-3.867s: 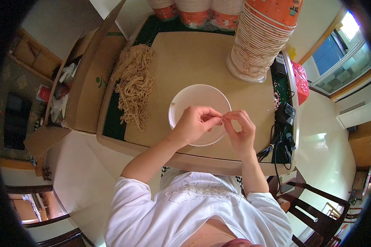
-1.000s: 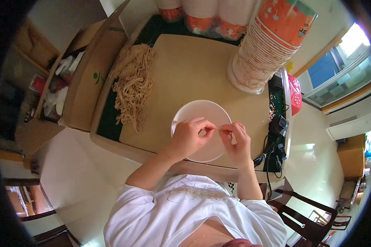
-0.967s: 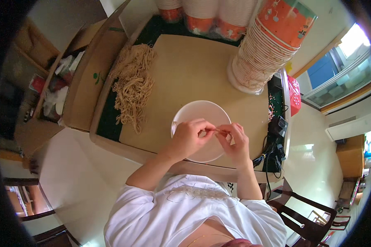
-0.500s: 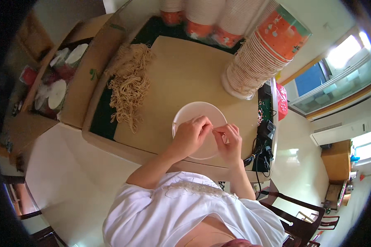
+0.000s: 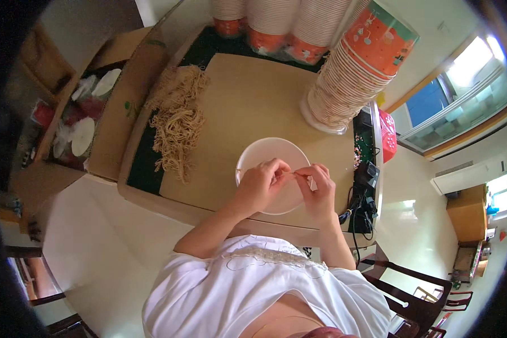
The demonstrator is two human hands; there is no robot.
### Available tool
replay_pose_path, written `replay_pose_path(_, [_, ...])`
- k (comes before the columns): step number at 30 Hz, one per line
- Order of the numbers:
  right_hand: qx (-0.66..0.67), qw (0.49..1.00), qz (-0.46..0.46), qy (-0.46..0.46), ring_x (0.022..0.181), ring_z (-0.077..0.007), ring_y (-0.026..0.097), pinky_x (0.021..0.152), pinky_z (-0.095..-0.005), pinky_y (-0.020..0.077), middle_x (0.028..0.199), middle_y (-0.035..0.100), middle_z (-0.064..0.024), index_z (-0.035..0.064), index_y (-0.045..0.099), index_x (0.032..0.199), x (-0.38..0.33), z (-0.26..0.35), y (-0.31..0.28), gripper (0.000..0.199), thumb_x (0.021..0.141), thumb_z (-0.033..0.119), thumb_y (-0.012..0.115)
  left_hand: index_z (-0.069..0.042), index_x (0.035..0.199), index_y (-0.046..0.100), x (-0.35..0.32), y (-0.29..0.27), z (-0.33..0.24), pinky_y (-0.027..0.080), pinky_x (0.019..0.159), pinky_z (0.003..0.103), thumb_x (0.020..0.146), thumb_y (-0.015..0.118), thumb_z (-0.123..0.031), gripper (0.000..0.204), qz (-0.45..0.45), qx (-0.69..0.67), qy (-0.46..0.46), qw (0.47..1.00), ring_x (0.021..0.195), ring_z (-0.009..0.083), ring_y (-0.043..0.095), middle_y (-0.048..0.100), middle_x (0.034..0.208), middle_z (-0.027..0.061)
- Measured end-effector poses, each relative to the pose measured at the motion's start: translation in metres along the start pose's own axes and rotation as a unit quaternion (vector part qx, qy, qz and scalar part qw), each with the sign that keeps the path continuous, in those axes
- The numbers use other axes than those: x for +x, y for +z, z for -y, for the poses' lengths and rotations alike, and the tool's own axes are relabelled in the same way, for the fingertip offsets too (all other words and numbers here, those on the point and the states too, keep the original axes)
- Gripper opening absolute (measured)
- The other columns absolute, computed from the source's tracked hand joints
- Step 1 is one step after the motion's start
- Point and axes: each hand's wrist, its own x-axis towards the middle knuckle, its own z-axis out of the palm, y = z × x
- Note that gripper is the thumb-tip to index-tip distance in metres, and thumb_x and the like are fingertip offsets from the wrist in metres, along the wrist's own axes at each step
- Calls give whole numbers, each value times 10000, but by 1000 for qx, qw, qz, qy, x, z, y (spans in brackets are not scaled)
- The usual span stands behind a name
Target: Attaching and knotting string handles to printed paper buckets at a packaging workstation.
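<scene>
A round white paper bucket (image 5: 267, 151) stands in front of me, seen from above, with its rim and inside showing. Over it both hands meet in a pinch. My left hand (image 5: 257, 185) and my right hand (image 5: 319, 191) hold a short stretch of thin pale cord (image 5: 290, 173) between their fingertips. Most of that cord is hidden by the fingers. To the left lies a loose heap of beige cords (image 5: 177, 121). At the back right leans a tall stack of paper buckets (image 5: 352, 76), orange with a green band, with cords hanging along their rims.
More stacked buckets (image 5: 270, 25) in clear wrap line the far edge. A tan board (image 5: 236, 96) covers the green table top. An open cardboard box (image 5: 115, 107) with wrapped items stands left. Black cables (image 5: 360, 209) and a red basket (image 5: 387, 135) sit right; a dark chair (image 5: 405, 290) is near.
My hands have drawn slightly apart, the right one moving a little to the right, and more of the cord shows between them. The view has shifted slightly.
</scene>
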Motion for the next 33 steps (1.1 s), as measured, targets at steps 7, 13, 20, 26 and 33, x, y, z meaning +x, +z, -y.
replay_pose_path(7, [-29,992,46,-110,792,-230,594,850,-345,433,803,622,-60,59,626,795,3,2,-12,112,724,6,696,-29,797,602,-7,-20,-12,475,591,292,840,642,-68,71,-11,-13,30,999,664,188,595,584,773,69])
replay_pose_path(13, [-58,997,3,-51,839,-274,595,834,-389,442,949,601,-85,54,594,821,0,-16,-18,135,732,23,691,-80,956,592,-17,-37,30,412,661,210,908,602,-101,53,-111,-462,-30,879,699,77,502,562,799,-20])
replay_pose_path(20, [26,997,28,66,810,-265,617,718,-346,500,818,624,-102,21,613,837,-10,-39,-24,83,766,4,655,-49,941,624,-23,-68,61,325,507,186,906,604,-121,82,-55,-360,-188,912,576,37,432,531,710,-43])
replay_pose_path(26, [16,998,61,30,799,-213,640,733,-314,508,849,635,-100,20,610,887,-3,-43,-20,145,757,33,672,-42,973,643,-17,-68,52,383,510,165,861,658,-85,121,-32,-287,-259,922,600,20,478,579,760,-33])
replay_pose_path(33, [-21,993,93,66,770,-316,631,649,-379,506,838,624,-132,56,537,931,-2,-31,-16,150,871,169,616,-46,1062,568,-9,-70,67,364,469,165,851,649,-71,228,15,-303,-228,925,542,29,461,570,779,-24])
